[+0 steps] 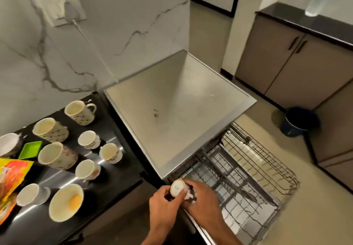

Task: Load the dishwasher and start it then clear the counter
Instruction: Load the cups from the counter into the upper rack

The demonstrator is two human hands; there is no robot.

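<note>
Loading the rack (254, 170): we grip one upturned cup (178, 187) with both hands (165, 204) (202, 198) at its near corner; next, seat it between tines.

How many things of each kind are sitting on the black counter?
Cups and mugs: 7
Bowls: 2
Green tray: 1
Snack packet: 1
Total: 11
Off the counter, one more cup is held.
</note>
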